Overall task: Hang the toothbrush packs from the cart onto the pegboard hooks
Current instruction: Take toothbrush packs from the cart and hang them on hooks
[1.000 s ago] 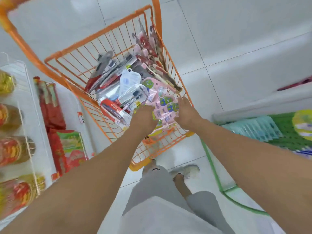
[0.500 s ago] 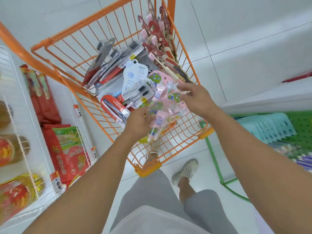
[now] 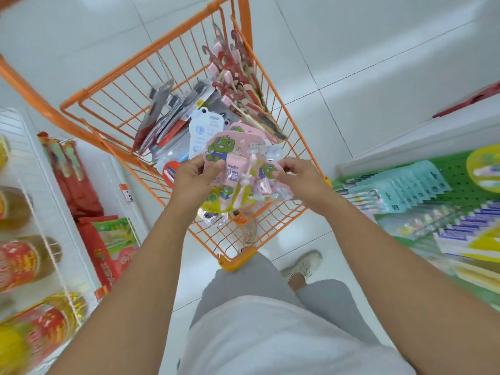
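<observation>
Head view, centre of the frame: pink kids' toothbrush packs (image 3: 232,169) now lifted clear of the pile and held flat above the near end of the orange cart (image 3: 238,255), higher and more face-up than half a second ago, when still tilted low among the other goods. Left hand (image 3: 193,175) now on the left edge of the top pack, thumb on the printed face, fingers curled under. Right hand (image 3: 296,175) no longer reaching toward the far side of the basket, instead pinching the right edge of a second pink pack fanned out behind the first. Both grips narrow, closed on card. Exact number of packs in the bunch not clear.

Inside the cart, upper centre: grey and red blister packs (image 3: 162,117) leaning on the left wall, a white pouch (image 3: 204,131) in the middle, a row of red and pink packs (image 3: 238,85) stacked against the right wall, more pink card just beneath the held bunch.

Right of the frame: green pegboard (image 3: 473,180) with teal packs (image 3: 405,188) hanging in a row, blue and yellow boxes below, blurred.

Left of the frame: white wire shelf (image 3: 40,212) holding bottles with red labels (image 3: 24,263), red bags beside them.
</observation>
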